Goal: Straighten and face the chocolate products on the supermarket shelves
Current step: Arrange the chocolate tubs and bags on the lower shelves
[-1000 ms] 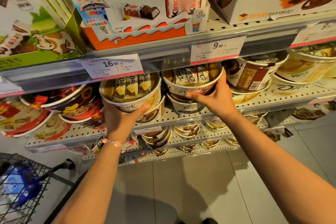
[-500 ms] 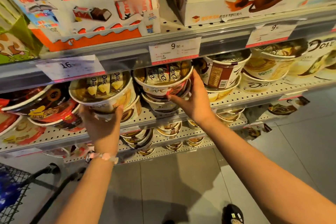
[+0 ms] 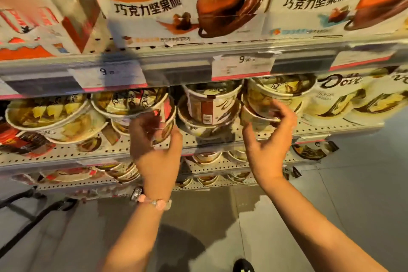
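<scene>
The facing step is under way on the middle shelf [image 3: 220,139]. The left hand [image 3: 154,146] grips a stacked Dove tub [image 3: 132,104]; the right hand [image 3: 268,139], fingers spread, reaches the tub [image 3: 280,95] further right (contact blurred). Next: turning the barcode-out tub [image 3: 209,104] between them label-forward.

Glossy tubs [image 3: 130,104] on perforated metal shelf [image 3: 220,139].

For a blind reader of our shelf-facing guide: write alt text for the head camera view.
A person's left hand grips a stacked Dove chocolate tub on a supermarket shelf, while the right hand, fingers loosely spread, touches the tubs two stacks over. Between them a tub shows its barcode side. Large Dove boxes stand on the shelf above.
</scene>
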The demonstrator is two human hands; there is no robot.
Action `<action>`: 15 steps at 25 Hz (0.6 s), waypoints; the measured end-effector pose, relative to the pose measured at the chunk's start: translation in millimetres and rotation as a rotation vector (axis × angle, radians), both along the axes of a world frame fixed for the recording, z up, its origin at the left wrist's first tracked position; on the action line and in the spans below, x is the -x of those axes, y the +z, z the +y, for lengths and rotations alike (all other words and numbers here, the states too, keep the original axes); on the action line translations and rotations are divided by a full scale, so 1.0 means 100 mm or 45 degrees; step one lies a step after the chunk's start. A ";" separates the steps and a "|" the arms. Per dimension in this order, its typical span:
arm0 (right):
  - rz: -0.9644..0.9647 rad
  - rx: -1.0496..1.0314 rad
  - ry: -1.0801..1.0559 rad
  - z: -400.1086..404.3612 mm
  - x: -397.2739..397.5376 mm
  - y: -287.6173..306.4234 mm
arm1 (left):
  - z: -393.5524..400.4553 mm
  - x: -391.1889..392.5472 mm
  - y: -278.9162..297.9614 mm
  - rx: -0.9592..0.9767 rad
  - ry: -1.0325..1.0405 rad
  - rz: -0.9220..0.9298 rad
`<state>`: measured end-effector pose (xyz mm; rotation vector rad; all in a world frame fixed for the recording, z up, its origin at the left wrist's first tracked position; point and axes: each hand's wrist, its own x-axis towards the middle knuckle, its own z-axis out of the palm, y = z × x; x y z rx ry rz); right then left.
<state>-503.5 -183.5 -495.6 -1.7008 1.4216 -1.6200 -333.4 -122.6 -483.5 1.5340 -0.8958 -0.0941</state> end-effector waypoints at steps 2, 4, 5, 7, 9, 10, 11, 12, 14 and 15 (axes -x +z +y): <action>0.029 -0.056 -0.154 -0.13 0.23 -0.04 | -0.17 0.29 -0.04 -0.046 -0.068 0.087; 0.057 -0.135 -0.245 -0.24 0.36 -0.10 | -0.35 0.45 -0.19 -0.231 -0.097 0.109; 0.055 -0.180 -0.247 -0.30 0.41 -0.11 | -0.44 0.54 -0.21 -0.312 -0.111 0.115; 0.015 -0.286 -0.195 -0.42 0.44 -0.13 | -0.59 0.65 -0.28 -0.399 -0.088 0.080; -0.002 -0.356 -0.148 -0.53 0.41 -0.10 | -0.75 0.67 -0.32 -0.462 0.045 0.037; 0.009 -0.366 -0.143 -0.57 0.40 -0.08 | -0.82 0.65 -0.34 -0.505 0.100 0.011; 0.021 -0.361 -0.144 -0.62 0.38 -0.07 | -0.87 0.65 -0.34 -0.534 0.146 -0.031; 0.031 -0.353 -0.145 -0.66 0.38 -0.08 | -0.90 0.66 -0.30 -0.576 0.179 -0.054; 0.019 -0.338 -0.142 -0.72 0.41 -0.09 | -0.95 0.64 -0.26 -0.680 0.214 -0.072; -0.005 -0.346 -0.129 -0.74 0.44 -0.10 | -0.96 0.62 -0.30 -0.726 0.185 -0.012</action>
